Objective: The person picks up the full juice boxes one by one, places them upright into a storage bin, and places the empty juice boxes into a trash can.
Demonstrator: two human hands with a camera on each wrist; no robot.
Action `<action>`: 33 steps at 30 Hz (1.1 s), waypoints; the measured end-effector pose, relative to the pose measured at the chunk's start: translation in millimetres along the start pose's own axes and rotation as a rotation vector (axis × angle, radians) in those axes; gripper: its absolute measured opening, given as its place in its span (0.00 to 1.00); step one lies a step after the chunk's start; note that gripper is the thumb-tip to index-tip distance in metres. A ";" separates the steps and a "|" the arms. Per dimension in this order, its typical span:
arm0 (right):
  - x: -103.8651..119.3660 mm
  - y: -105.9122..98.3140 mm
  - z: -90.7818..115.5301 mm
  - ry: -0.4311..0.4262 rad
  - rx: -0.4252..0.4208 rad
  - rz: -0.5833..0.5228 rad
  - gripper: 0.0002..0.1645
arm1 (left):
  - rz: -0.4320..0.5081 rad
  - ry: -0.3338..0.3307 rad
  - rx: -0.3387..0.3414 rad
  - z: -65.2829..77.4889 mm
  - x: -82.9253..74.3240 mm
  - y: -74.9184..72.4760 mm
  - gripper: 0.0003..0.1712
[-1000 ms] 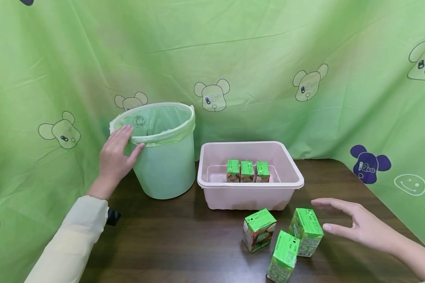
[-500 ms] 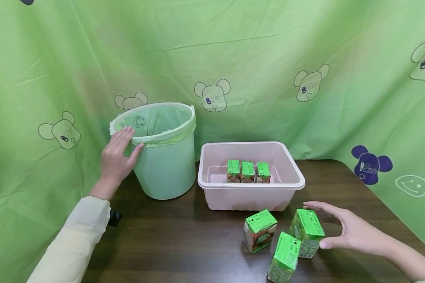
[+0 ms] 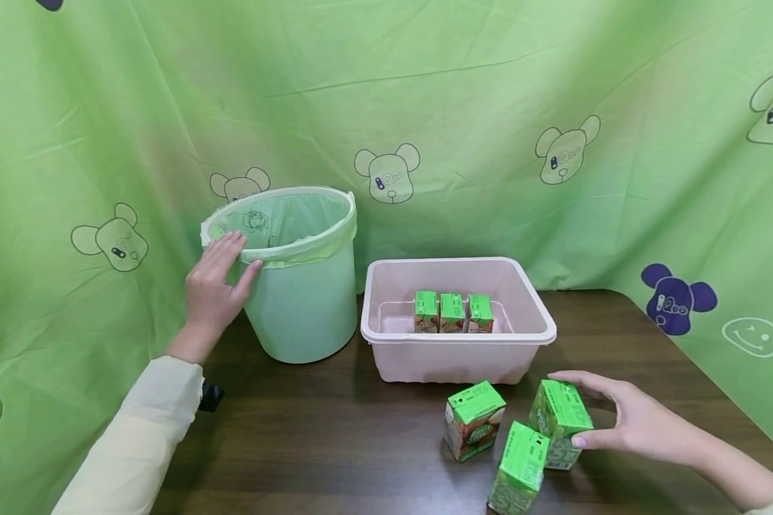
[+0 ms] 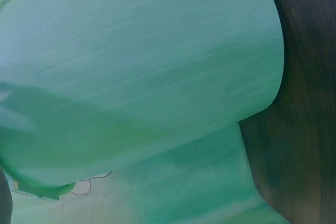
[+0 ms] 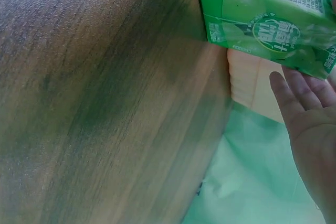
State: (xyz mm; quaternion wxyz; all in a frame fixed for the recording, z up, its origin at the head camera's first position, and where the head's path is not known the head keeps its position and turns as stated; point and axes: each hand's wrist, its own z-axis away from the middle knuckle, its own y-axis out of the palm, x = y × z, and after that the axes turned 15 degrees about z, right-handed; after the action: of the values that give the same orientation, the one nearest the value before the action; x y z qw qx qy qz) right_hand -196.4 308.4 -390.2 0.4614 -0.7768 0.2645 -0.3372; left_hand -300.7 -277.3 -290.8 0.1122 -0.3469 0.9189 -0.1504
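Observation:
My left hand (image 3: 215, 282) rests on the rim of a pale green trash bin (image 3: 299, 307), fingers lying straight over the edge and thumb spread along the outside. The left wrist view shows mostly the bin's side wall (image 4: 157, 66). On the right, my right hand (image 3: 631, 422) holds a green juice box (image 3: 557, 411) between thumb and fingers. In the right wrist view, fingers (image 5: 299, 90) lie against the box's far side, and the thumb shows only at the frame's edge. Close in front stands another green juice box (image 3: 520, 465); a brown-and-green one (image 3: 474, 422) stands to its left.
A pale pink plastic tub (image 3: 451, 361) stands right of the bin, with three small green-topped boxes (image 3: 452, 311) in a row inside. Everything stands on a dark wooden table (image 3: 335, 443). A green cloth (image 3: 464, 86) printed with bear heads hangs behind and along the sides.
My right hand has moved left onto the rear right juice box, its thumb and fingers closing in on it. My left hand stays on the bin rim.

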 end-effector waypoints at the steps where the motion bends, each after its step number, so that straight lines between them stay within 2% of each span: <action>1: 0.6 -1.0 -0.3 0.001 0.001 -0.005 0.47 | 0.000 -0.001 -0.003 0.2 -0.2 -0.1 0.33; 8: 4.6 -14.7 -1.6 0.041 -0.003 -0.019 0.47 | 0.015 -0.011 -0.017 -1.4 -1.4 0.1 0.31; 13: 8.1 -28.8 -3.5 0.038 -0.024 -0.006 0.48 | 0.018 -0.013 -0.018 -4.0 -1.2 -0.4 0.29; 25: 28.7 -67.5 -17.2 0.086 -0.045 0.015 0.49 | -0.004 0.001 -0.012 -8.4 -0.1 -3.2 0.29; 30: 37.4 -82.8 -23.5 0.082 -0.032 0.013 0.49 | -0.008 0.001 -0.023 -7.3 -0.5 -3.5 0.29; 33: 39.8 -90.6 -28.9 0.052 -0.024 0.004 0.49 | -0.014 0.002 -0.025 -6.5 -0.5 -3.8 0.30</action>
State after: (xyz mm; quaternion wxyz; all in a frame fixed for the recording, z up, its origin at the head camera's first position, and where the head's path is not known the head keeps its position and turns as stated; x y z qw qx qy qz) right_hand -184.4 303.4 -287.9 0.4459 -0.7726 0.2821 -0.3531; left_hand -300.2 -278.4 -283.3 0.1059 -0.3547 0.9183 -0.1401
